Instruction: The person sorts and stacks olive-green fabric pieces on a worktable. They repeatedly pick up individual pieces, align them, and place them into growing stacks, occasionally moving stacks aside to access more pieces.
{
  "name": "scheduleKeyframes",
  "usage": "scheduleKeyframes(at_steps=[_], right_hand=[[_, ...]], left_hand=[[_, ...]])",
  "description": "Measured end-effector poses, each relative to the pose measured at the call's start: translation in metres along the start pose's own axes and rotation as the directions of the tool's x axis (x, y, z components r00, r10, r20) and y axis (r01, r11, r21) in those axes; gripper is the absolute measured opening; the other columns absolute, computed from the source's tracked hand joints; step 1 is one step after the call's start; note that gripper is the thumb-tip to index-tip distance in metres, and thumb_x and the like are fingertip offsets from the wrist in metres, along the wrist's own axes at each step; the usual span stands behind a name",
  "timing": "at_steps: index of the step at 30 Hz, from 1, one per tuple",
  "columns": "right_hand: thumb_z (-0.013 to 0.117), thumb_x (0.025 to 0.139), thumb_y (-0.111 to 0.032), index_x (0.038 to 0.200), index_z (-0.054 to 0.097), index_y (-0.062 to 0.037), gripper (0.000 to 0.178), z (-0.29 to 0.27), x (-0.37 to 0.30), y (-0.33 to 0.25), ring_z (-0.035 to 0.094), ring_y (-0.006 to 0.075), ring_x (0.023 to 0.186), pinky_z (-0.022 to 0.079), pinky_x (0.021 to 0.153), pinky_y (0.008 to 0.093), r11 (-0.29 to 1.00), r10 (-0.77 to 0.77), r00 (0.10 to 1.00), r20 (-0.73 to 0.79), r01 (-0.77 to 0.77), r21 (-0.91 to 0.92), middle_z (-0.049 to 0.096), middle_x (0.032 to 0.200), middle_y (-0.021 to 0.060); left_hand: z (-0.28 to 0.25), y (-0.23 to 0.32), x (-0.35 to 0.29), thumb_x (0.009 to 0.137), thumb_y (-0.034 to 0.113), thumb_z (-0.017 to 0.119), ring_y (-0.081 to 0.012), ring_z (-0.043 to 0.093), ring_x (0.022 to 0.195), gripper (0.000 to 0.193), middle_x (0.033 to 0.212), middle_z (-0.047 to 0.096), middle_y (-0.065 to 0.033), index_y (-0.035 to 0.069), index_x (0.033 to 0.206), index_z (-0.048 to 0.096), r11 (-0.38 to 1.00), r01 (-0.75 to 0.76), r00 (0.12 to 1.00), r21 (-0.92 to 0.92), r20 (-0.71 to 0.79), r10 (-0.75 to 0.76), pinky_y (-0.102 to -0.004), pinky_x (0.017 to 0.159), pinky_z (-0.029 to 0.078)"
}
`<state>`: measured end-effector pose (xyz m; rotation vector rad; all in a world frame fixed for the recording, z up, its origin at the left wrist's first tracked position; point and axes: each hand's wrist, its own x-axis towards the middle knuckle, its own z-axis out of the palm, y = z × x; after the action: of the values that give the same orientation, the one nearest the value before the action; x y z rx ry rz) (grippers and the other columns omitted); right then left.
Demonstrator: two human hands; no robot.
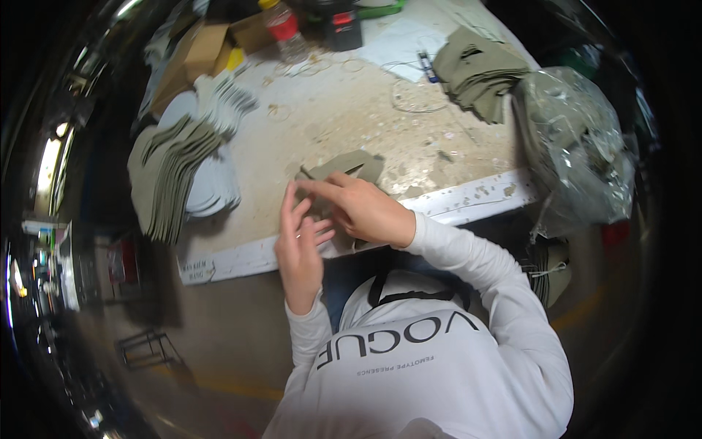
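Both my hands are over the near edge of the worktable, in front of my body. My left hand (298,252) is raised with its fingers apart, a ring on one of them. My right hand (369,208) reaches across from the right, one finger stretched to the fingertips of my left hand and the others curled. Whatever the curled fingers hold, if anything, is hidden. Just beyond and partly under my right hand lies an olive-grey cut fabric piece (358,162), its near part covered by the hand.
Stacked olive pieces (172,172) and white pieces (212,186) stand at the left. More olive pieces (479,69) lie at the far right, near a clear plastic bag (578,146). A bottle (284,29) and cardboard box (205,51) are at the back. Scraps litter the worktable (292,132).
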<state>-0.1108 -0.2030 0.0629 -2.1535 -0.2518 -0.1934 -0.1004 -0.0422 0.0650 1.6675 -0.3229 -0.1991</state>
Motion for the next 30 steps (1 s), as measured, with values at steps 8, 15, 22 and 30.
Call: scheduleKeyframes(at_steps=[8, 15, 22, 30], right_hand=[[0.059, 0.082, 0.002, 0.108, 0.068, 0.0015, 0.027, -0.147, 0.017, -0.005, 0.065, 0.0370, 0.092, 0.053, 0.079, 0.0399, 0.908, -0.209, 0.921, 0.330, 0.308, -0.285, 0.066, 0.105, 0.0176], [0.060, 0.081, -0.001, 0.121, 0.068, -0.0089, 0.042, -0.273, 0.042, 0.027, 0.059, 0.0281, 0.114, 0.046, 0.100, 0.0363, 0.930, 0.008, 0.910, 0.415, 0.145, -0.337, 0.065, 0.123, 0.0108], [0.051, 0.077, 0.015, 0.128, 0.064, -0.0063, 0.056, -0.372, 0.029, 0.140, 0.054, 0.0177, 0.118, 0.039, 0.102, 0.0253, 0.888, 0.432, 0.896, 0.101, -0.404, -0.220, 0.062, 0.131, 0.0071], [0.057, 0.070, 0.011, 0.122, 0.069, -0.0091, 0.057, -0.383, 0.015, 0.193, 0.057, 0.0235, 0.118, 0.044, 0.099, 0.0279, 0.729, 0.518, 0.841, -0.154, -0.529, -0.435, 0.063, 0.127, 0.0118]], left_hand=[[-0.008, -0.034, 0.024, 0.100, 0.008, 0.048, -0.0171, 0.069, 0.089, 0.033, 0.124, 0.063, -0.0160, -0.003, 0.131, 0.055, 0.998, -0.064, 0.997, 0.018, 0.031, 0.063, -0.0253, 0.071, 0.054], [0.002, -0.065, 0.031, 0.099, 0.006, 0.052, -0.0158, 0.069, 0.085, 0.030, 0.116, 0.067, -0.0163, -0.005, 0.126, 0.058, 1.000, 0.018, 0.998, 0.016, 0.056, -0.019, -0.0232, 0.070, 0.053], [0.000, -0.069, 0.027, 0.099, 0.007, 0.053, -0.0117, 0.066, 0.084, 0.029, 0.115, 0.068, -0.0136, -0.003, 0.125, 0.060, 0.999, -0.048, 0.997, 0.020, 0.067, 0.046, -0.0217, 0.071, 0.051], [-0.001, -0.058, 0.022, 0.098, 0.005, 0.053, -0.0139, 0.068, 0.081, 0.026, 0.108, 0.069, -0.0141, -0.004, 0.120, 0.062, 0.995, -0.058, 0.997, 0.085, 0.062, 0.053, -0.0240, 0.069, 0.053]])
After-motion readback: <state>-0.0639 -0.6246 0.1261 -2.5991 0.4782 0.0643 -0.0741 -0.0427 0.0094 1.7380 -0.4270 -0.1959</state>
